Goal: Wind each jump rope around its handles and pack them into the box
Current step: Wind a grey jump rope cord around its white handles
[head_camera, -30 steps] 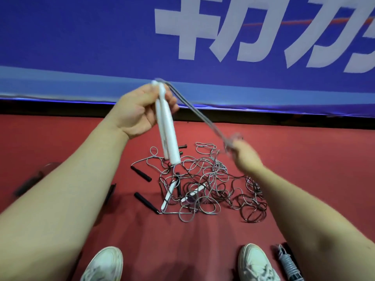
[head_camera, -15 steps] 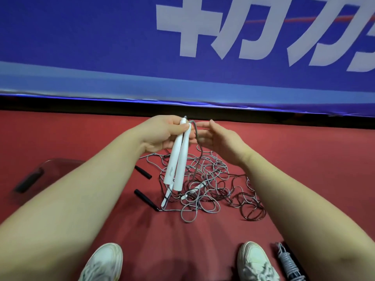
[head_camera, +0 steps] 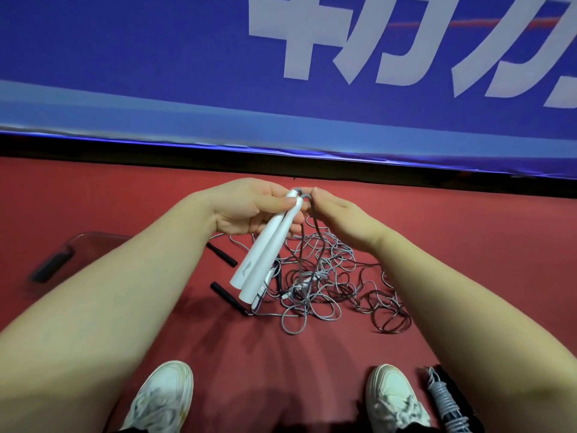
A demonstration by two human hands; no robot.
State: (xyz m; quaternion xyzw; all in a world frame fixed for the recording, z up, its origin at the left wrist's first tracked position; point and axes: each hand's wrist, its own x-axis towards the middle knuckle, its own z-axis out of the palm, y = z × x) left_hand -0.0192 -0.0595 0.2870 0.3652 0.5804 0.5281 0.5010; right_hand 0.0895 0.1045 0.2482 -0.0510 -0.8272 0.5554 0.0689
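My left hand (head_camera: 249, 210) grips a pair of white handles (head_camera: 265, 260) near their upper ends, and they slant down to the left. My right hand (head_camera: 343, 220) is close beside the handle tips. Its fingers are straight and touch the grey cord (head_camera: 304, 232), which hangs slack from the tips. The cord drops into a tangled pile of grey and dark ropes (head_camera: 321, 276) on the red floor. Two black handles (head_camera: 222, 255) (head_camera: 229, 297) lie at the pile's left edge. A clear box (head_camera: 93, 242) sits on the floor at the left, partly hidden by my left forearm.
A wound grey rope (head_camera: 446, 404) lies by my right shoe (head_camera: 396, 398). My left shoe (head_camera: 162, 398) is at the bottom. A blue banner wall (head_camera: 187, 73) closes off the far side of the floor.
My left hand has come down with the white handles. My right hand let the taut cord go slack and moved in to the handle tips.
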